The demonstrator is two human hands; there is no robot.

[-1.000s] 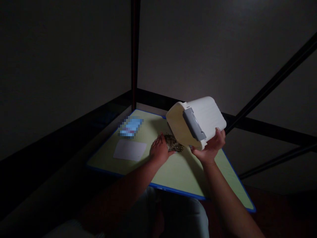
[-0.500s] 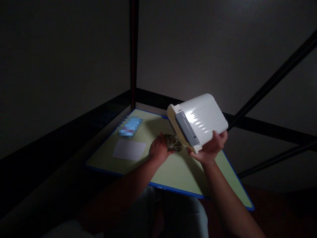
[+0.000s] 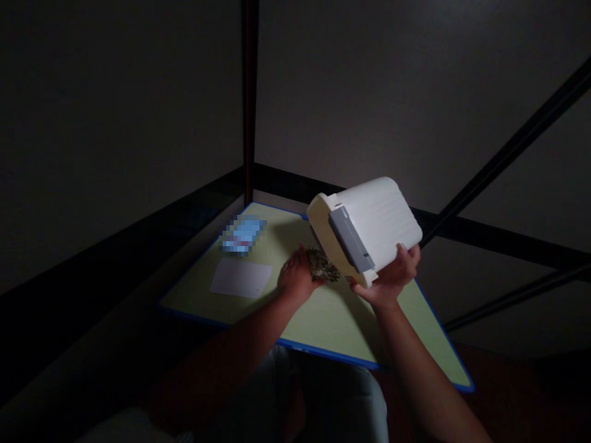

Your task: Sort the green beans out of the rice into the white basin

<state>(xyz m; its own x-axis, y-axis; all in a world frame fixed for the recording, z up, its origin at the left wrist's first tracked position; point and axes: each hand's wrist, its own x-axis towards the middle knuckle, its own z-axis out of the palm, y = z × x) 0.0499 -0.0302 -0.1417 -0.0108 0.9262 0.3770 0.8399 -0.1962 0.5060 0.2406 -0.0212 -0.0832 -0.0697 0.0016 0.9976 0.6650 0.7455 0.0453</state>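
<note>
My right hand (image 3: pixel 390 278) grips a white plastic box (image 3: pixel 369 223) with a grey latch from underneath. It holds the box tipped on its side above the table, mouth facing left and down. A small heap of dark speckled bits (image 3: pixel 322 266) lies on the pale green tabletop (image 3: pixel 332 314) just under that mouth. My left hand (image 3: pixel 295 277) rests on the table, fingers slightly spread and curved against the left side of the heap. It holds nothing.
A white sheet of paper (image 3: pixel 241 278) lies left of my left hand. A blurred blue item (image 3: pixel 243 235) sits beyond it near the table's far corner. The table has a blue edge. Dark frame bars and walls surround it.
The tipped box has rocked slightly in my right hand, its mouth turning a little. My left hand has stayed by the heap.
</note>
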